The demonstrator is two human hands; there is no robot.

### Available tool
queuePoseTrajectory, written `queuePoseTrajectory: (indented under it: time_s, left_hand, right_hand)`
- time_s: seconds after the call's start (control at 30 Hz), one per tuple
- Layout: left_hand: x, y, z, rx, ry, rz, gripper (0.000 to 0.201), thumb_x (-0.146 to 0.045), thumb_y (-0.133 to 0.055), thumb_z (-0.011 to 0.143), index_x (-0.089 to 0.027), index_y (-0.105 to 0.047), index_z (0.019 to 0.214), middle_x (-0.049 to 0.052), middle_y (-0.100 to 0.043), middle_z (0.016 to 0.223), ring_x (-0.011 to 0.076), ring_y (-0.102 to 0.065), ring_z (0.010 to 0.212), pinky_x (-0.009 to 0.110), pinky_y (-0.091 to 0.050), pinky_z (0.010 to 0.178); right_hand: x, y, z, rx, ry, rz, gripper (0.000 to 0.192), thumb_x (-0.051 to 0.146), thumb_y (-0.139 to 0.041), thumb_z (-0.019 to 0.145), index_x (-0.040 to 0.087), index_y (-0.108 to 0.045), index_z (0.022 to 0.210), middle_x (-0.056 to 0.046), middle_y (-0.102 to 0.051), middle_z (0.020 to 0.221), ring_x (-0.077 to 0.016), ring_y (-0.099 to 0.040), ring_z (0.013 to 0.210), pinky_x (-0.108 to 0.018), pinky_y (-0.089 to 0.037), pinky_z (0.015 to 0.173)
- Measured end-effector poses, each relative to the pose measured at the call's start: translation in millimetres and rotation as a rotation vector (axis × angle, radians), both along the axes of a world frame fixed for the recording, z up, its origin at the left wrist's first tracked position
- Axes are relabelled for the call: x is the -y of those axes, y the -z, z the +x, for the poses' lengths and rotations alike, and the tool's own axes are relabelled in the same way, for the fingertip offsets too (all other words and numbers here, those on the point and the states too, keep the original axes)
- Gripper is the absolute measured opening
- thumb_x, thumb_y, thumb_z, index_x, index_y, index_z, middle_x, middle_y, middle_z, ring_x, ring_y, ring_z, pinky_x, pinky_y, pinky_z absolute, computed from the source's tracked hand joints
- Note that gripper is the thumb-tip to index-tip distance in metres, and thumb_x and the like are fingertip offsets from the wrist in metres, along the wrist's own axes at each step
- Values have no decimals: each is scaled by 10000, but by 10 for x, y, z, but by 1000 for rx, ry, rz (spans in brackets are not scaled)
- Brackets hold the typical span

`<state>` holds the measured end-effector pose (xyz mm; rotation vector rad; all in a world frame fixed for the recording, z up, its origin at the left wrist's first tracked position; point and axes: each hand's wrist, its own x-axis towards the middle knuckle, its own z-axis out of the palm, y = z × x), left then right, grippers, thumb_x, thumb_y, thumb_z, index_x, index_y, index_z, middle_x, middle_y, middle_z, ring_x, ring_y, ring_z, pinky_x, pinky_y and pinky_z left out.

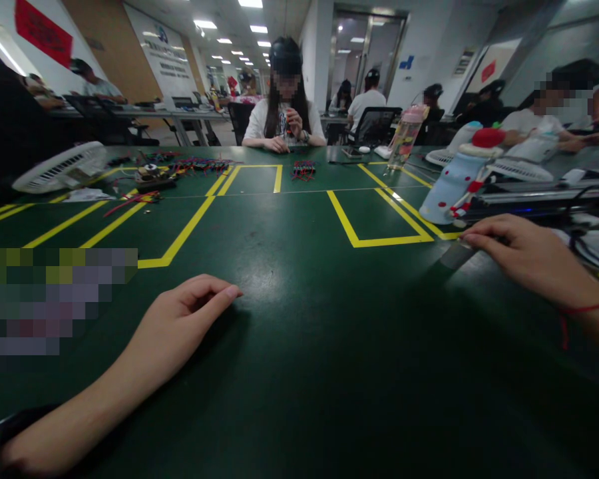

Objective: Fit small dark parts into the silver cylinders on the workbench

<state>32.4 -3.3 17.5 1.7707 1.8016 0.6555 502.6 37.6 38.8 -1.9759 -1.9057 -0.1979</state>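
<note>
My left hand (187,309) rests over the green table (299,346), left of the middle. Its thumb and forefinger are pinched together, and whatever may be between them is too small to make out. At the right, my right hand (514,249) is closed in a pinch just above a small grey flat-looking piece (456,255). That piece appears to be held at the fingertips, near the corner of a yellow tape outline (392,242). Its exact kind does not show.
A light-blue bottle (446,189) with a red top stands beyond my right hand, near a pink-lidded bottle (409,136). Bundles of coloured wires (199,165) lie at the far left, by a white fan (62,166). A person (284,123) sits opposite.
</note>
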Motion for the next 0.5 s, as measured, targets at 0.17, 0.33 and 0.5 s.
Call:
queuePoseTrajectory:
  time_s: [0.17, 0.33, 0.5]
  left_hand:
    - [-1, 24, -22, 7, 15, -3, 393, -588, -506, 848, -238, -680, 891, 3, -685, 815, 215, -608, 746, 281, -420, 639]
    - [-3, 25, -21, -1, 31, -14, 396, -587, -504, 854, -233, -677, 894, 6, -681, 816, 216, -606, 756, 283, -417, 639]
    - [17, 17, -26, 16, 30, -8, 372, -573, -517, 856, -238, -680, 874, -11, -688, 825, 205, -612, 769, 277, -421, 679]
  right_hand:
    - [-20, 78, -14, -360, 171, -1, 245, 388, -641, 780, 193, -723, 905, -68, -684, 974, -185, -576, 878, -323, -374, 820]
    - [-48, 185, 22, -726, 178, -13, 347, 419, -649, 761, 166, -701, 992, -81, -687, 1030, -157, -594, 844, -294, -436, 757]
    - [-62, 211, 85, -918, 140, -89, 350, 434, -676, 739, 182, -682, 981, -76, -680, 1058, -139, -606, 816, -250, -471, 664]
